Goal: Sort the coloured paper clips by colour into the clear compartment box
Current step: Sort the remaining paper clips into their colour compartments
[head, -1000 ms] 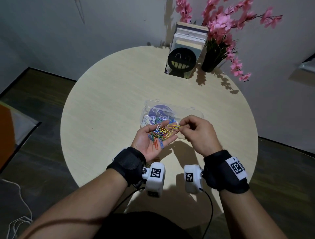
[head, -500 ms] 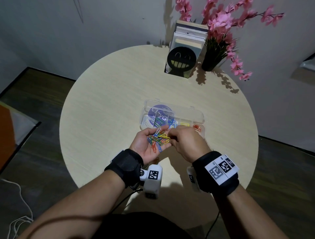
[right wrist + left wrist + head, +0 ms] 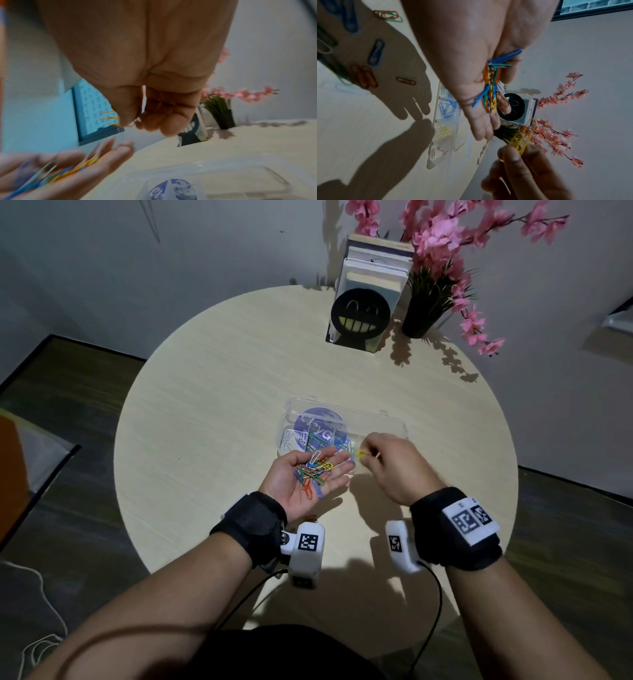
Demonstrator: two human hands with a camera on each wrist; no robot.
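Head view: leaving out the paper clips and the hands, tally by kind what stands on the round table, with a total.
Clear compartment box: 1
Smiley-face bookend with books: 1
Black vase of pink flowers: 1
Total: 3

Home corner, round table (image 3: pixel 212 412), books (image 3: pixel 375 273) (bookend-held), flower vase (image 3: pixel 423 318)

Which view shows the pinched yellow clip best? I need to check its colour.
The left wrist view: the yellow clip is large and clear in the right hand. Head view shows it tiny; right wrist view only blurred yellow wire.
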